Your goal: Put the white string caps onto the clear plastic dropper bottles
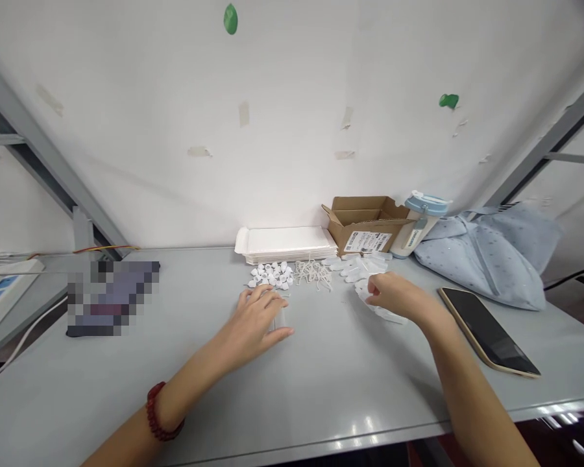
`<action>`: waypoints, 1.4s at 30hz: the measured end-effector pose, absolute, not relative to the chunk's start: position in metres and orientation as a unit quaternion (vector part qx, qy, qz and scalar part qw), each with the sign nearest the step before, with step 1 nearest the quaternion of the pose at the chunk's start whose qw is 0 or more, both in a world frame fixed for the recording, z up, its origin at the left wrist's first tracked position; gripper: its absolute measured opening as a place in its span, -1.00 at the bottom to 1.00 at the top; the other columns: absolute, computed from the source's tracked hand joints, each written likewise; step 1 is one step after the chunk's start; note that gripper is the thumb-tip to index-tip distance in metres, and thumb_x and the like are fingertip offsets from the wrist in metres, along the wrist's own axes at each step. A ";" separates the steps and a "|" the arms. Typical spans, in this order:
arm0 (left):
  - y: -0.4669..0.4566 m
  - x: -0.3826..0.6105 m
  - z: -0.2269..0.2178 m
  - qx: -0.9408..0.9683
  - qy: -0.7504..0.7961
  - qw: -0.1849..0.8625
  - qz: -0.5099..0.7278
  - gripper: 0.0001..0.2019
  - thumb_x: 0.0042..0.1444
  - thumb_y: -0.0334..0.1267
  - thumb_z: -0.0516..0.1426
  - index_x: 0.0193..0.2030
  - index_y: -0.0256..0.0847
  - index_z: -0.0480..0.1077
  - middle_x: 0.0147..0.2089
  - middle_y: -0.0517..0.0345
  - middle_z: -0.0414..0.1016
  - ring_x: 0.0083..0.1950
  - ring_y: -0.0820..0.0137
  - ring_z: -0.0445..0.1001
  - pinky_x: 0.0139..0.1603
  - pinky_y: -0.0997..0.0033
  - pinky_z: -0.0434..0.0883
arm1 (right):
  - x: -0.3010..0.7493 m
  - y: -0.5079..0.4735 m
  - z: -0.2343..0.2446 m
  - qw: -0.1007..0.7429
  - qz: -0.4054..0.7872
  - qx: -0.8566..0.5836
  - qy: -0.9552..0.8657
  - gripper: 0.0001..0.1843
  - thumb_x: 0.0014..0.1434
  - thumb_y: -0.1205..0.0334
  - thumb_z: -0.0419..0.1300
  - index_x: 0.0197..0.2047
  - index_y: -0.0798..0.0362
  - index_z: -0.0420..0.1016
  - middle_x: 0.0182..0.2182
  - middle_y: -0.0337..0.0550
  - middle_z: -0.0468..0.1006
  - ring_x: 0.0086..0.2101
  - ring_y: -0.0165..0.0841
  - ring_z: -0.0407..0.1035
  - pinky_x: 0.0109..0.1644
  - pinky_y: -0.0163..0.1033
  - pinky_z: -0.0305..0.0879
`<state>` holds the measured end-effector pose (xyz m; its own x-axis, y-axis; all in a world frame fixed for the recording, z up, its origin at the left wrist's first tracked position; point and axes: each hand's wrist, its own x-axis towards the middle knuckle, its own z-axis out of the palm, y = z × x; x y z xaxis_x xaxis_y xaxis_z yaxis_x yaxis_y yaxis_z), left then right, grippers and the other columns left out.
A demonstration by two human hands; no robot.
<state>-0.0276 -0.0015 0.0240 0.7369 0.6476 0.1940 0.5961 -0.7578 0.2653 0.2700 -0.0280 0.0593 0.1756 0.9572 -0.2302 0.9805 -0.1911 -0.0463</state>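
My left hand (259, 321) rests on the grey table (321, 383), fingers curled round a small clear plastic tube (281, 319). Just beyond it lies a heap of small white caps (271, 275) and a tangle of thin white strings (314, 273). My right hand (394, 295) is closed over clear plastic tubes (377, 305) at the edge of a pile of such tubes (357, 266). A red bead bracelet (156, 413) sits on my left wrist.
A stack of white trays (287, 244) and an open cardboard box (367, 224) stand at the wall. A blue-lidded cup (418, 224), a light blue cloth bag (491, 256) and a phone (486, 331) lie to the right. A dark pouch (111, 298) lies left.
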 end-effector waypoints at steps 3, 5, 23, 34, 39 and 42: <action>-0.001 -0.027 0.023 0.927 0.333 0.090 0.148 -0.69 0.18 -0.05 0.06 -0.02 -0.14 0.31 0.03 0.04 0.40 0.22 0.10 0.13 0.13 0.03 0.14 | 0.263 -0.027 0.056 0.057 -0.115 0.760 0.637 -0.87 -0.01 0.30 0.15 -0.32 0.08 0.44 -0.32 -0.07 0.45 -0.41 -0.32 0.36 -0.47 -0.31 0.04; -0.001 -0.027 0.024 0.925 0.338 0.094 0.146 -0.69 0.17 -0.06 0.06 -0.02 -0.16 0.31 0.03 0.04 0.40 0.22 0.09 0.12 0.13 0.02 0.14 | 0.260 -0.028 0.056 0.054 -0.121 0.756 0.641 -0.81 -0.01 0.29 0.16 -0.26 0.07 0.45 -0.30 -0.07 0.46 -0.40 -0.31 0.37 -0.47 -0.31 0.06; -0.002 -0.023 0.023 0.922 0.341 0.092 0.158 -0.73 0.18 -0.09 0.05 -0.04 -0.16 0.32 0.03 0.04 0.42 0.22 0.09 0.13 0.12 0.02 0.14 | 0.308 -0.047 0.048 0.059 -0.179 0.773 0.606 -0.67 -0.24 0.40 0.19 -0.29 0.05 0.48 -0.32 -0.11 0.52 -0.38 -0.26 0.41 -0.49 -0.32 0.18; -0.004 -0.020 0.022 0.918 0.347 0.100 0.162 -0.78 0.18 -0.15 0.05 -0.07 -0.16 0.33 -0.01 0.06 0.44 0.21 0.11 0.15 0.14 0.00 0.14 | 0.285 -0.047 0.074 -0.159 -0.180 0.670 0.702 -0.82 0.04 0.20 0.08 -0.37 0.07 0.47 -0.41 -0.16 0.50 -0.39 -0.34 0.35 -0.35 -0.30 0.22; -0.001 -0.008 0.026 0.918 0.336 0.094 0.187 -0.81 0.19 -0.18 0.03 -0.11 -0.15 0.34 -0.05 0.05 0.45 0.16 0.13 0.21 0.08 0.05 0.19 | 0.261 -0.043 0.059 -0.131 -0.272 0.595 0.745 -0.85 0.04 0.24 0.07 -0.39 0.07 0.45 -0.48 -0.19 0.50 -0.45 -0.36 0.34 -0.41 -0.32 0.16; 0.011 0.005 0.031 0.921 0.327 0.078 0.195 -0.82 0.20 -0.22 0.01 -0.12 -0.18 0.35 -0.08 0.04 0.47 0.09 0.17 0.26 0.01 0.10 0.24 | 0.255 -0.039 0.047 -0.109 -0.199 0.635 0.739 -0.86 0.04 0.27 0.07 -0.49 0.07 0.40 -0.49 -0.17 0.48 -0.46 -0.36 0.31 -0.41 -0.31 0.10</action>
<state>0.0048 0.0111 0.0311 0.7092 0.6337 0.3088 0.5729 -0.7734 0.2714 0.2550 -0.0387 0.0470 -0.1712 0.9809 -0.0925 0.8942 0.1152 -0.4326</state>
